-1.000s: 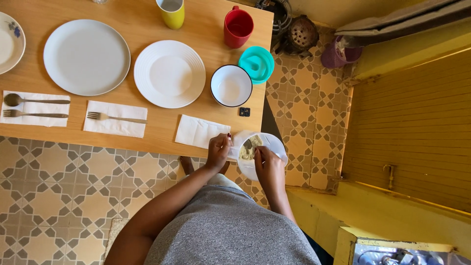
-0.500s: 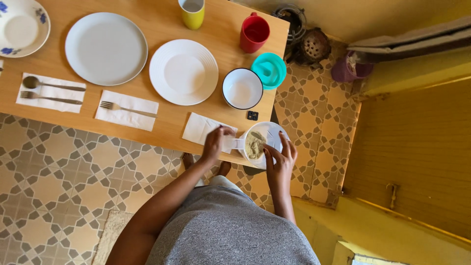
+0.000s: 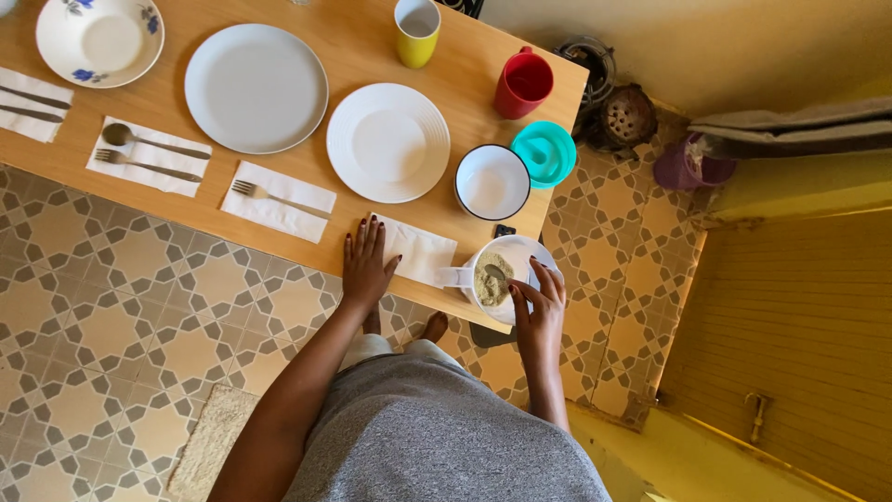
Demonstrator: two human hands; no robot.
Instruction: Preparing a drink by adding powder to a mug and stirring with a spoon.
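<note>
**A:** Where does the jug stand right now?

**B:** The clear plastic jug sits at the near corner of the wooden table, close to both edges, with a pale grainy mass inside and a spoon resting in it. Its handle points toward the person's left, at the white napkin it nearly touches.

**A:** And the hands?

**B:** The right hand is at the jug's near rim, fingers loosely curled against the wall. I can't tell whether that grip actually closes on the jug or only rests there. The left hand lies flat and spread on the table edge, fingertips on the napkin's corner, holding nothing.

**A:** What worries you?

**B:** The corner. In my judgement a push from the right hand outward, or a pull on one side only, could slide the jug past the edge and spill the contents onto the tiled floor. With the left hand off the handle, nothing steadies it.

**A:** The spoon?

**B:** Its bowl lies in the mass, and the long axis appears to run from the middle toward the far-right rim, though the handle is hard to trace. If the jug tips, it would likely swing out and fling some food.

**A:** Anything nearby at risk?

**B:** The black-rimmed white bowl and teal lid stand just beyond it, and a small dark object lies between bowl and jug. A shove forward could knock them.
</note>
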